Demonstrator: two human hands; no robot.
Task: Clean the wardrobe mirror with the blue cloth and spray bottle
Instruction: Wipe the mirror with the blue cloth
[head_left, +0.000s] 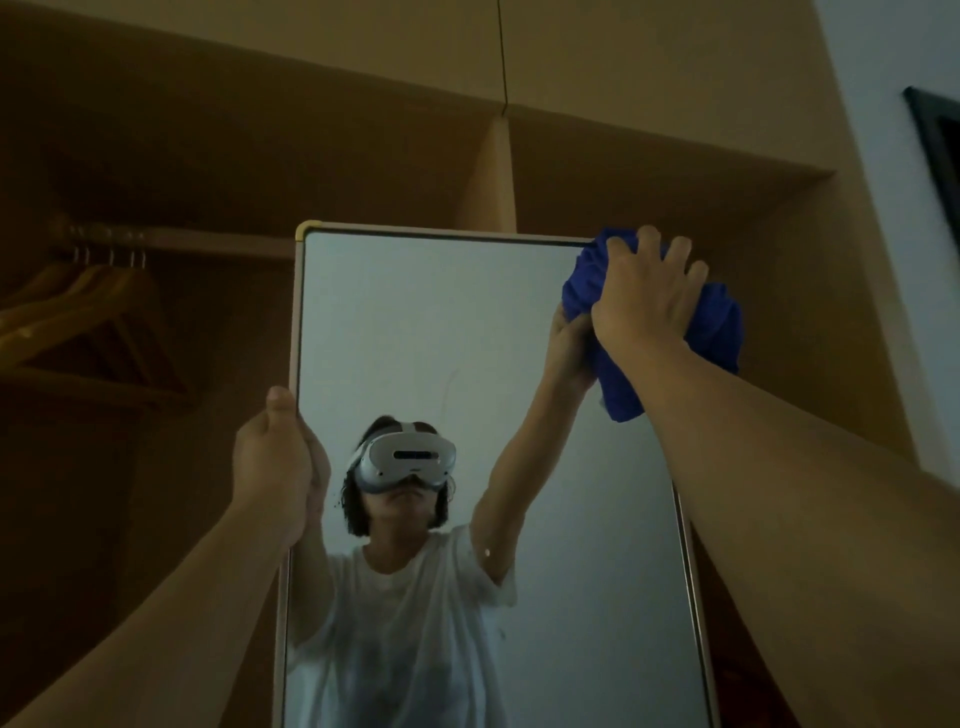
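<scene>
My right grip clenches the crumpled blue cloth on the top corner of the tall white-framed mirror, my left grip holds its side edge, and hard pushing could tip it.

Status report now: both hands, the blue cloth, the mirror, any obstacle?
Right hand grips blue cloth at mirror top right corner. Left hand holds mirror's left edge. Spray bottle not in view. Nothing in the way.
</scene>
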